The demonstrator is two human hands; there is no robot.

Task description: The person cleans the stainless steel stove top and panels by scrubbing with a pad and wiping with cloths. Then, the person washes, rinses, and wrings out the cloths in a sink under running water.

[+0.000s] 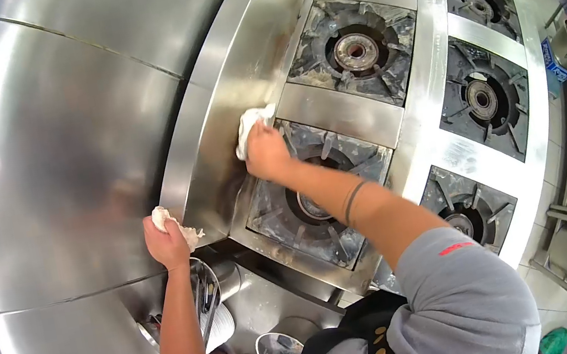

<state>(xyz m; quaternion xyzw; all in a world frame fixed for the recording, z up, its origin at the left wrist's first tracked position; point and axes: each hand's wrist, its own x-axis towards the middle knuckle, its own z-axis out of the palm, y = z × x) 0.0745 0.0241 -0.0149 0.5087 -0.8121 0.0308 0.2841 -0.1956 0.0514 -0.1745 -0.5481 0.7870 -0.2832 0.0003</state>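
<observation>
Gas stove [342, 112] | white cloth [247, 127] in right hand [268, 153] | rag [160, 215] in left hand [167, 246]

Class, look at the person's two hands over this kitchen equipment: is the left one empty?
No, the left hand is closed around a whitish cloth, which sticks out past the fingers.

The light is bright overall; on the steel wall [62, 125] there are long white streaks of glare and one round hot spot at the left, with a soft dark patch near the middle; the stovetop [474, 158] shines almost white at its lower right; straight edges bend strongly, corners are black; the right hand [267, 151] looks slightly blurred.
</observation>
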